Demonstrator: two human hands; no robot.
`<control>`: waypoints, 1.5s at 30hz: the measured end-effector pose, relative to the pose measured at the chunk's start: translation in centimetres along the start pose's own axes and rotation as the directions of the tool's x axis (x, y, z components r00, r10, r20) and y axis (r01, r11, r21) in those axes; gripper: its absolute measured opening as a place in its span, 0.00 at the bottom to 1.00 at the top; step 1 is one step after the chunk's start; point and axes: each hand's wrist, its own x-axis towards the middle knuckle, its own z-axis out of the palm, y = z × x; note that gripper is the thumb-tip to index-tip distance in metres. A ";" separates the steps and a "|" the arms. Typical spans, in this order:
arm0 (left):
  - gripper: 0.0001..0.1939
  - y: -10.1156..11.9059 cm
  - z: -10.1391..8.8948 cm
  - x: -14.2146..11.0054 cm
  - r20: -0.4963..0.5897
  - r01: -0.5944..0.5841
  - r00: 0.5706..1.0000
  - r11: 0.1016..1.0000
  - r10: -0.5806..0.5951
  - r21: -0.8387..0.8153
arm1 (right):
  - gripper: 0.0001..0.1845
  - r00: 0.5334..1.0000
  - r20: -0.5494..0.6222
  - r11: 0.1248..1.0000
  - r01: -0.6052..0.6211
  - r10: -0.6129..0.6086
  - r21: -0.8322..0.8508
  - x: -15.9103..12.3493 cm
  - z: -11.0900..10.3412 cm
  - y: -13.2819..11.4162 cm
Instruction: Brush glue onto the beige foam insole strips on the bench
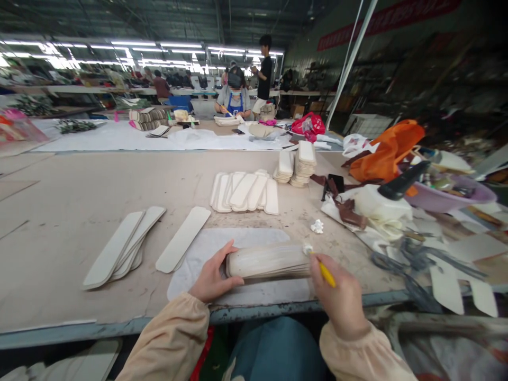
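Observation:
A stack of long, rounded pale strips [265, 261] lies in front of me on a whitish sheet [184, 283]. My left hand [216, 272] grips the stack's left end, thumb along the near side and fingers at the far side. In my right hand [339, 288] is a brush with a yellow handle [327, 275]. Its white-coated tip touches or hovers just over the right end of the top strip, which looks wet and streaky. A small white lump [317, 226] sits on the table beyond the brush.
Loose strips [115, 251] and a short pile [183, 241] lie left; more strips [246, 190] and two stacks [304, 164] stand beyond. To the right are a white jug with a black spout [383, 206], scissors [413, 259] and a purple basin [464, 193]. A co-worker [234, 95] sits opposite.

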 end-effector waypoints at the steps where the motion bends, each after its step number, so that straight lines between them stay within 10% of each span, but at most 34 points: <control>1: 0.48 0.0 0.0 0.0 0.002 0.001 1.000 1.000 -0.001 0.003 | 0.14 0.995 0.041 0.996 0.087 -0.086 -0.013 -0.5 0.3 -1.3; 7: 0.48 -0.3 0.1 -0.1 0.013 0.024 1.000 0.999 -0.024 0.027 | 0.09 0.950 0.133 0.897 0.212 -0.281 0.387 -1.9 0.3 -6.2; 14: 0.46 -0.5 0.2 -0.2 0.001 -0.006 1.000 0.999 0.006 0.036 | 0.12 0.986 -0.035 0.985 0.162 -0.164 -0.061 -0.1 0.6 -0.3; 21: 0.44 -0.1 0.1 -0.1 -0.012 0.013 1.000 0.998 -0.013 0.067 | 0.11 0.921 0.136 0.917 0.330 -0.365 0.226 -0.6 1.1 -3.5; 28: 0.43 -0.1 0.1 -0.2 -0.005 0.008 1.000 0.996 -0.007 0.084 | 0.12 0.973 0.014 0.973 0.230 -0.230 -0.024 0.1 1.0 -0.4; 32: 0.42 -0.1 0.1 -0.2 -0.014 0.007 1.000 0.996 -0.006 0.086 | 0.09 0.933 0.125 0.934 0.314 -0.337 0.172 -0.6 1.0 -2.4; 40: 0.42 -0.3 0.2 -0.3 -0.023 -0.015 1.000 0.999 0.016 0.051 | 0.08 0.972 -0.077 0.974 0.223 -0.220 0.031 -0.7 -0.6 -1.3; 45: 0.41 -0.8 0.3 -0.3 -0.026 -0.020 0.999 1.000 0.020 0.013 | 0.08 0.956 0.059 0.838 0.221 -0.287 0.499 -1.5 0.2 -2.5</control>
